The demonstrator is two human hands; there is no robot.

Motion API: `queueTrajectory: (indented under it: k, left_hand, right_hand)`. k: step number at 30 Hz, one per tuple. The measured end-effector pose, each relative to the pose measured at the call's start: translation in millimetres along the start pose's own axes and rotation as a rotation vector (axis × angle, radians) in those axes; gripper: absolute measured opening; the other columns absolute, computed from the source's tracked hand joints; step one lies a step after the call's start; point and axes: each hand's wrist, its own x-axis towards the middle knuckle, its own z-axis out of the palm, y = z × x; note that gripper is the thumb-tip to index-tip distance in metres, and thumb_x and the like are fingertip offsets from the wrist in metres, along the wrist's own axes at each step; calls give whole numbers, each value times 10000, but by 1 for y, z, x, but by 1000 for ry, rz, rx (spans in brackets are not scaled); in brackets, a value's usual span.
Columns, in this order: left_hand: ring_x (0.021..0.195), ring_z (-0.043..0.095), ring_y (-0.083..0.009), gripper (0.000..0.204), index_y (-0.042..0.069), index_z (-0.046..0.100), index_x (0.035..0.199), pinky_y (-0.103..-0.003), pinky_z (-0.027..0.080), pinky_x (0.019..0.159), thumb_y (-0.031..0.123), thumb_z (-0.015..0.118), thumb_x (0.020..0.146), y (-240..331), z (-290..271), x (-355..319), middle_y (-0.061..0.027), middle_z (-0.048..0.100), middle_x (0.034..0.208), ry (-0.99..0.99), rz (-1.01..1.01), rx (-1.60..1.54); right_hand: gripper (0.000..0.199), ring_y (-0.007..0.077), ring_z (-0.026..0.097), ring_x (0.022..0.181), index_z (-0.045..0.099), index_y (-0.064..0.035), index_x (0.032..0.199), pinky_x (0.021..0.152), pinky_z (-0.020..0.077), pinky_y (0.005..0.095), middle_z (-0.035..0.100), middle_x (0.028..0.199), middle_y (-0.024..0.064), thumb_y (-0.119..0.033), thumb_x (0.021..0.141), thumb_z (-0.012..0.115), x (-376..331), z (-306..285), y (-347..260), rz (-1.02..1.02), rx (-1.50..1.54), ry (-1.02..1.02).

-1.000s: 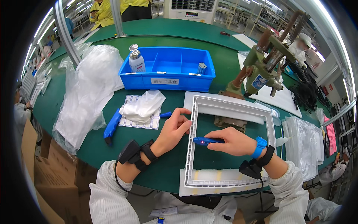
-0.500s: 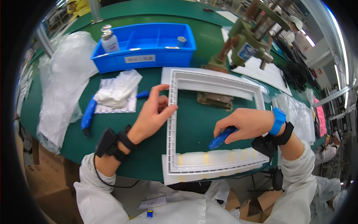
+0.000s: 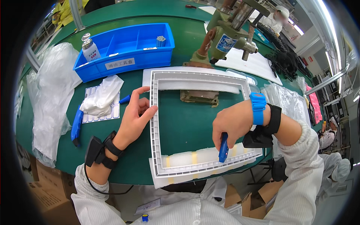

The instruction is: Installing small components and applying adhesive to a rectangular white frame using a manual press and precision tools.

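Green worktop (image 3: 187, 127) spreads beneath both arms, its near edge curving past the person's white sleeves. Along that edge lies a pale foam strip (image 3: 180, 159) with yellow bands, under the near side of a white rectangular frame (image 3: 153, 129) with a ribbed rim. Gripped in the right hand (image 3: 233, 122), a blue tool (image 3: 223, 148) points down, its tip at the frame's near rail; whether they touch cannot be told. At the left rail, the left hand (image 3: 134, 119) is half curled, thumb on the rim and forefinger at the outer side; how firmly it grips is unclear.

Toward the worktop's left edge lies a blue-handled tool (image 3: 77, 127), beside a crumpled white cloth (image 3: 103, 98) resting on a printed card (image 3: 115, 110). Clear plastic sheeting (image 3: 54, 97) spreads farther left. Near the right edge sits a plastic-wrapped stack (image 3: 281, 97).

Behind the cloth, a blue divided bin (image 3: 150, 60) holds a white bottle (image 3: 91, 51) at its left end and a bundle of small cylinders (image 3: 161, 41) at its right. Beyond the frame's far side stands a green press (image 3: 225, 41). Past the worktop's far right, a co-worker in a white cap (image 3: 281, 11) sits near black cables (image 3: 279, 48).
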Motion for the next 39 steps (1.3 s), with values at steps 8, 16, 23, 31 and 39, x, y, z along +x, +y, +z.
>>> queueTrajectory:
  k: [8,16,23,31,39]
  left_hand:
    - [756,546,-59,553,18,337,1402,-210,441,692,35,606,919,0,0,4,-14,564,836,6,-13,-61]
    - [679,492,-59,488,-1,391,1367,-216,395,624,30,585,920,-4,-4,1,-14,548,754,81,65,30]
    - [673,607,-112,186,-6,679,998,-260,479,626,101,530,968,26,-62,20,-65,671,767,301,176,415]
    - [905,605,-267,164,79,744,929,-371,475,779,88,748,765,31,-56,17,-63,634,941,70,478,1236]
    - [961,570,-261,111,88,679,825,-393,416,820,85,747,738,16,-52,20,-40,605,953,86,496,1369]
  right_hand:
    - [407,273,676,961,683,-93,1187,855,523,366,713,1040,97,-216,804,738,-2,2,10,-4,9,155]
    - [294,332,661,923,687,-61,1121,821,518,405,700,1003,147,-189,857,697,18,52,38,-299,142,734]
    - [252,283,683,908,685,-24,1114,798,536,337,697,1018,152,-47,864,673,-27,86,20,-18,379,1300]
    - [155,104,615,732,681,33,1039,668,497,238,679,853,65,-42,940,588,-74,194,28,243,922,1645]
    - [189,93,598,712,678,17,1083,638,470,224,672,823,53,-65,955,566,-88,180,10,65,1057,1661]
